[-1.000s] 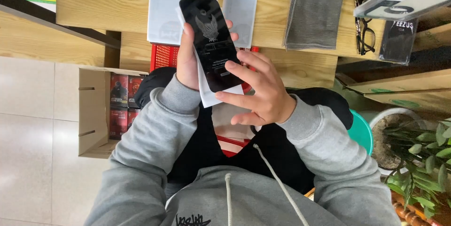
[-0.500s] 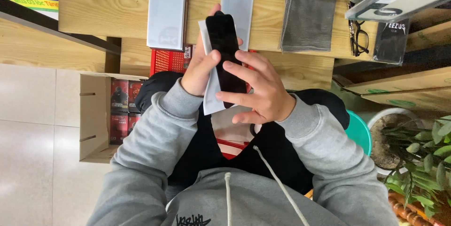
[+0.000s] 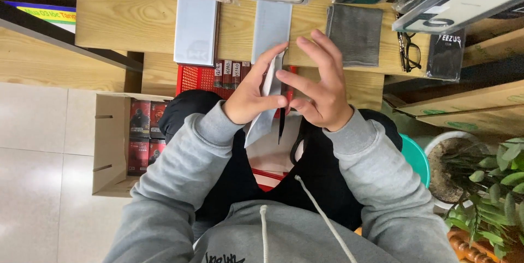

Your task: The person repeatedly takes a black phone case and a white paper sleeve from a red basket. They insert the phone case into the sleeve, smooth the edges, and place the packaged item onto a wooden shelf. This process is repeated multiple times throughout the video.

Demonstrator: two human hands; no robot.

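Since a second ago you have turned the black phone (image 3: 281,115) edge-on at frame centre, long axis vertical. Your left hand (image 3: 252,96) pinches the phone and a white sleeve (image 3: 262,118); your right hand (image 3: 322,91) hovers beside them, fingers spread.

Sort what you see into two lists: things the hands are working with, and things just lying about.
In hand:
- thin black panel, seen edge-on, touched by the right hand
- white sleeve, pinched by the left hand

Lying about:
- spectacles on the wooden bench
- grey cloth
- cardboard box on the floor
- potted plant
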